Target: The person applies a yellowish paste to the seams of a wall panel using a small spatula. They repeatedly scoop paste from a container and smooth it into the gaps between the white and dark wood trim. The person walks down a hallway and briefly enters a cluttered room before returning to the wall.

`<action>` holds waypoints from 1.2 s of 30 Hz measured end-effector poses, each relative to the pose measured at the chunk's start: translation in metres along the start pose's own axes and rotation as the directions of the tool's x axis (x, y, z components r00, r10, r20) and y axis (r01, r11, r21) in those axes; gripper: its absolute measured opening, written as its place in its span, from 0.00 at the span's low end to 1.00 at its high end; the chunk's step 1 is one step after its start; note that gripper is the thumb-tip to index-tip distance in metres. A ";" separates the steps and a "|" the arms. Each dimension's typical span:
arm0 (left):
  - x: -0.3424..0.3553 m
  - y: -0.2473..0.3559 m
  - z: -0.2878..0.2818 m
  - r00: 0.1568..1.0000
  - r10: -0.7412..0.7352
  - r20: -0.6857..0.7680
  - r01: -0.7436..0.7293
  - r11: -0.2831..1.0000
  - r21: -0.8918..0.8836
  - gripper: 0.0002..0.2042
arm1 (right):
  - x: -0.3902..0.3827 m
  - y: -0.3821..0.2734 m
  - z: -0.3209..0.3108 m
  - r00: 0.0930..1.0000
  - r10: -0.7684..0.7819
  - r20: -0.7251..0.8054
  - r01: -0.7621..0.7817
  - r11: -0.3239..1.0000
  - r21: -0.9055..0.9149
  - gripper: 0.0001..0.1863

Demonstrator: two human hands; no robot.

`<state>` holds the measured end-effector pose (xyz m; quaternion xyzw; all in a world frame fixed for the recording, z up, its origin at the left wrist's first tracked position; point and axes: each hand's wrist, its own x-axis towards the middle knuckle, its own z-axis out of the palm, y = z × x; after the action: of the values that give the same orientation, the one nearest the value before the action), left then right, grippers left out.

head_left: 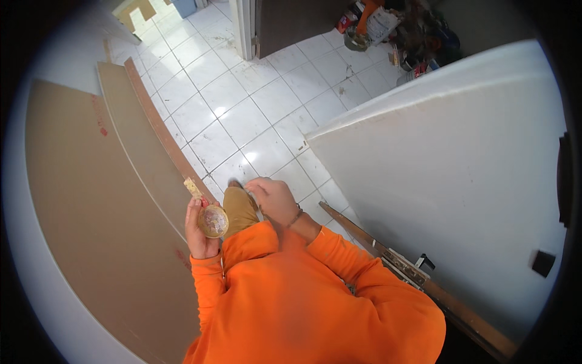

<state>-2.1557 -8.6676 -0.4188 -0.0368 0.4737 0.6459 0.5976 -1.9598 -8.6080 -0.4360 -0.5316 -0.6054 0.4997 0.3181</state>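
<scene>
My left hand (195, 229) is closed around a small round bowl (213, 222) whose inside is smeared with pale, dried-looking residue. The same hand also holds a putty knife (193, 187); its short blade is caked in yellowish stuff and a bit of red handle shows beside the bowl's rim. In front of my body, to the right of the bowl, my right hand (276, 201) is raised with its fingers curled and pinched together. Anything between those fingertips is too small to make out. A dark bracelet circles the right wrist.
Large brown boards (91, 194) lean along the left wall. A pale wall (448, 164) stands on the right, with a long wooden bar (467, 312) beside it. White floor tiles (248, 121) run ahead to a dark door (297, 24) and a heap of clutter (412, 36).
</scene>
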 end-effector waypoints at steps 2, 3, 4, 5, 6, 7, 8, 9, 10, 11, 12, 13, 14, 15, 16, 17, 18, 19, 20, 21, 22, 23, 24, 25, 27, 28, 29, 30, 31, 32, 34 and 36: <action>0.038 -0.007 0.012 0.997 -0.065 -0.029 0.066 0.998 0.007 0.05 | 0.026 0.063 -0.001 0.992 0.049 -0.113 -0.059 0.994 -0.087 0.10; 0.067 -0.020 0.012 0.994 -0.102 -0.032 0.103 0.994 0.030 0.05 | 0.041 0.088 -0.007 0.974 0.161 -0.159 -0.178 0.979 -0.097 0.11; 0.099 -0.027 0.008 0.987 -0.157 -0.031 0.159 0.985 0.070 0.05 | 0.057 0.111 -0.012 0.936 0.278 -0.217 -0.303 0.949 -0.091 0.13; 0.127 -0.034 -0.001 0.979 -0.204 -0.031 0.206 0.975 0.081 0.05 | 0.067 0.127 -0.024 0.869 0.428 -0.248 -0.455 0.889 -0.061 0.16; 0.160 -0.047 -0.005 0.968 -0.251 -0.026 0.252 0.964 0.079 0.06 | 0.077 0.174 -0.031 0.826 0.483 -0.290 -0.533 0.837 -0.126 0.18; 0.185 -0.065 -0.008 0.956 -0.292 -0.032 0.294 0.954 0.059 0.06 | 0.077 0.238 -0.038 0.785 0.531 -0.318 -0.604 0.771 -0.203 0.20; 0.207 -0.079 -0.012 0.954 -0.295 0.058 0.286 0.950 0.123 0.07 | 0.067 0.291 -0.041 0.698 0.626 -0.347 -0.703 0.691 -0.169 0.20; 0.234 -0.090 -0.012 0.948 -0.317 0.044 0.309 0.942 0.133 0.07 | 0.070 0.346 -0.046 0.608 0.700 -0.376 -0.782 0.609 -0.131 0.21; 0.256 -0.103 -0.016 0.943 -0.331 0.029 0.324 0.937 0.132 0.07 | 0.077 0.401 -0.052 0.518 0.757 -0.399 -0.845 0.524 -0.102 0.21; 0.282 -0.121 -0.016 0.940 -0.342 0.017 0.336 0.932 0.133 0.07 | 0.088 0.461 -0.057 0.490 0.762 -0.424 -0.859 0.505 -0.084 0.20; 0.319 -0.126 -0.005 0.926 -0.374 0.057 0.360 0.917 0.170 0.06 | 0.092 0.519 -0.048 0.423 0.775 -0.469 -0.882 0.470 -0.017 0.19; 0.352 -0.131 -0.009 0.926 -0.376 0.048 0.357 0.907 0.223 0.06 | 0.102 0.552 -0.036 0.358 0.789 -0.499 -0.902 0.431 0.034 0.18; 0.376 -0.145 -0.016 0.937 -0.347 0.026 0.331 0.912 0.243 0.06 | 0.115 0.584 -0.036 0.322 0.798 -0.509 -0.916 0.399 0.047 0.17; 0.393 -0.161 -0.024 0.950 -0.313 0.004 0.301 0.917 0.262 0.06 | 0.124 0.611 -0.037 0.291 0.805 -0.517 -0.927 0.370 0.055 0.17; 0.426 -0.178 -0.028 0.941 -0.338 -0.028 0.333 0.907 0.259 0.06 | 0.141 0.654 -0.036 0.273 0.793 -0.544 -0.925 0.372 0.079 0.17; 0.448 -0.192 -0.032 0.933 -0.354 -0.072 0.360 0.897 0.258 0.06 | 0.156 0.693 -0.039 0.290 0.776 -0.559 -0.920 0.388 0.061 0.18; 0.460 -0.206 -0.040 0.925 -0.358 -0.127 0.379 0.889 0.258 0.05 | 0.171 0.723 -0.038 0.276 0.779 -0.563 -0.922 0.381 0.074 0.19; 0.469 -0.219 -0.050 0.919 -0.353 -0.174 0.389 0.880 0.271 0.06 | 0.185 0.754 -0.038 0.262 0.783 -0.564 -0.924 0.371 0.086 0.21; 0.470 -0.234 -0.060 0.916 -0.330 -0.227 0.386 0.880 0.278 0.06 | 0.200 0.774 -0.037 0.257 0.793 -0.552 -0.918 0.378 0.116 0.22; 0.470 -0.248 -0.069 0.911 -0.305 -0.277 0.381 0.879 0.285 0.06 | 0.216 0.789 -0.036 0.273 0.771 -0.576 -0.920 0.384 0.078 0.24; 0.472 -0.261 -0.072 0.882 -0.326 -0.340 0.422 0.867 0.264 0.07 | 0.230 0.805 -0.037 0.292 0.741 -0.605 -0.919 0.392 0.037 0.25; 0.478 -0.273 -0.072 0.848 -0.355 -0.394 0.468 0.849 0.243 0.07 | 0.238 0.827 -0.037 0.323 0.675 -0.663 -0.903 0.429 -0.004 0.25; 0.482 -0.284 -0.069 0.810 -0.379 -0.448 0.510 0.832 0.218 0.08 | 0.242 0.849 -0.040 0.357 0.603 -0.713 -0.885 0.463 -0.052 0.25; 0.488 -0.288 -0.064 0.812 -0.408 -0.417 0.535 0.805 0.255 0.09 | 0.242 0.866 -0.041 0.381 0.527 -0.760 -0.868 0.487 -0.098 0.25; 0.486 -0.288 -0.058 0.817 -0.438 -0.375 0.559 0.761 0.329 0.11 | 0.251 0.880 -0.039 0.333 0.559 -0.760 -0.871 0.490 -0.021 0.23; 0.487 -0.286 -0.058 0.837 -0.440 -0.326 0.540 0.758 0.366 0.12 | 0.250 0.884 -0.036 0.307 0.576 -0.757 -0.872 0.490 0.019 0.23; 0.488 -0.286 -0.058 0.835 -0.423 -0.353 0.539 0.759 0.365 0.12 | 0.247 0.886 -0.032 0.311 0.524 -0.793 -0.845 0.534 0.021 0.21; 0.490 -0.285 -0.058 0.833 -0.407 -0.376 0.536 0.761 0.365 0.12 | 0.246 0.888 -0.027 0.309 0.467 -0.829 -0.816 0.578 0.022 0.19; 0.490 -0.285 -0.056 0.833 -0.389 -0.394 0.529 0.767 0.362 0.12 | 0.243 0.891 -0.026 0.307 0.403 -0.862 -0.780 0.626 0.015 0.17; 0.491 -0.287 -0.054 0.824 -0.386 -0.414 0.543 0.748 0.383 0.11 | 0.239 0.892 -0.026 0.289 0.440 -0.850 -0.777 0.627 0.061 0.16; 0.495 -0.293 -0.051 0.812 -0.383 -0.441 0.565 0.705 0.428 0.10 | 0.228 0.889 -0.028 0.247 0.504 -0.828 -0.762 0.629 0.155 0.13; 0.498 -0.298 -0.048 0.792 -0.479 -0.378 0.605 0.694 0.389 0.09 | 0.225 0.876 -0.026 0.218 0.556 -0.802 -0.729 0.639 0.245 0.11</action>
<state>-2.0815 -8.3804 -0.9197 -0.1030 0.6593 0.2865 0.6874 -1.7030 -8.4413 -1.2872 -0.9263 -0.1460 0.2140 0.2737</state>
